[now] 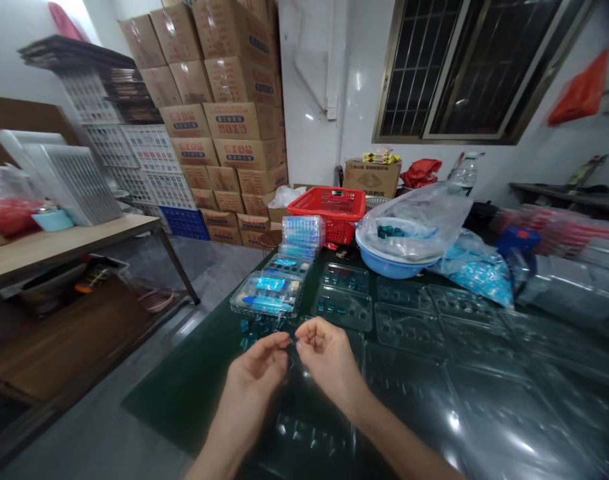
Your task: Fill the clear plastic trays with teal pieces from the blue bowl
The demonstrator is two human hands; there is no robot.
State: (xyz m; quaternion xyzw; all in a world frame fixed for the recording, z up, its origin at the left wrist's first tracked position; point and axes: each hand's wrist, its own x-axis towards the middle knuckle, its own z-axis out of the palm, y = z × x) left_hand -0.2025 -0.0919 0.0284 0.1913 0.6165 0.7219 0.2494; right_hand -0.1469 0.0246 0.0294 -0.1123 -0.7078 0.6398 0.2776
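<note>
Left hand [257, 373] and right hand [329, 353] nearly meet near blue pieces [248, 340]; cannot tell whether the curled fingers [312, 325] grasp anything.

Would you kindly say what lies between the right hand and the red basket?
In the head view, two clear plastic trays lie there, the nearer holding teal pieces; closer to the red basket are small items too blurred to name.
</note>
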